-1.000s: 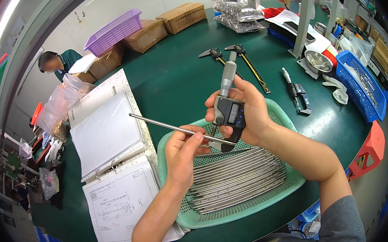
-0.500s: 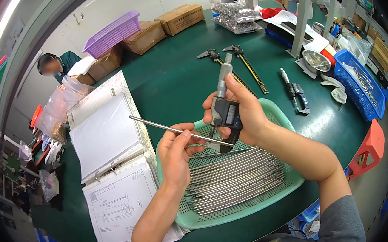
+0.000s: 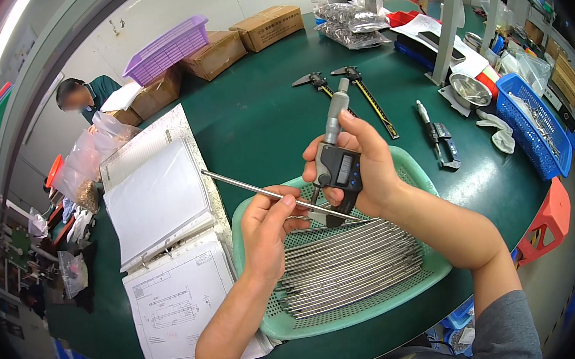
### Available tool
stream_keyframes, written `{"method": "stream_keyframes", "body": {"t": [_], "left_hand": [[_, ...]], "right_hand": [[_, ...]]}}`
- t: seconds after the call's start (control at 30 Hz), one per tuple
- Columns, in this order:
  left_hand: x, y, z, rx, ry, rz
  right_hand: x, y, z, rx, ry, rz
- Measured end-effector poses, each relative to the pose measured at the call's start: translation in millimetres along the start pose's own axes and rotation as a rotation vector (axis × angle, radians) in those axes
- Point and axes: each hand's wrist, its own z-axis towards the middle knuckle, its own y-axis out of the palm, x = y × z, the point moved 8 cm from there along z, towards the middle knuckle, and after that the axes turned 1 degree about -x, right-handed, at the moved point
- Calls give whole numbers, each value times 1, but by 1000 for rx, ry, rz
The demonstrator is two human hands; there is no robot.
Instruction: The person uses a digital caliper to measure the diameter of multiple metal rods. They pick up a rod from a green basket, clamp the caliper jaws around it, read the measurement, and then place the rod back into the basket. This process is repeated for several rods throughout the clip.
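Between the thumb and fingers of my left hand (image 3: 269,229) is a thin metal rod (image 3: 236,183), slanting down to the right. My right hand (image 3: 368,165) grips a digital micrometer (image 3: 338,165) with its thimble end pointing up. The rod's lower right part passes at the micrometer's frame; whether the jaws touch it is hard to make out. Beneath both hands is a pale green plastic basket (image 3: 434,277) holding a layer of similar metal rods (image 3: 350,266), lying side by side.
Left of the basket lies an open ring binder (image 3: 160,211) with a drawing sheet. Two calipers (image 3: 373,103) and another micrometer (image 3: 438,135) lie beyond on the green table (image 3: 260,106). A blue basket (image 3: 536,127) and a glove (image 3: 499,135) are at right. Another person (image 3: 89,98) sits far left.
The rod in my left hand has slid a little to the right and down past the micrometer, my left fingers shifting with it. The micrometer has moved slightly to the right.
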Motion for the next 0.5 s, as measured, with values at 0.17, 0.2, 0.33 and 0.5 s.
{"method": "stream_keyframes", "body": {"t": [0.17, 0.2, 0.33, 0.5], "left_hand": [[1, 0, 0, 0, 0, 7], [1, 0, 0, -12, 8, -20], [0, -2, 0, -20, 11, -59], [-2, -1, 0, -30, -14, -12]], "right_hand": [[1, 0, 1, 14, 7, -35], [0, 0, 0, 19, 10, -36], [0, 1, 0, 19, -1, -29], [2, 1, 2, 0, 3, 42]]}}
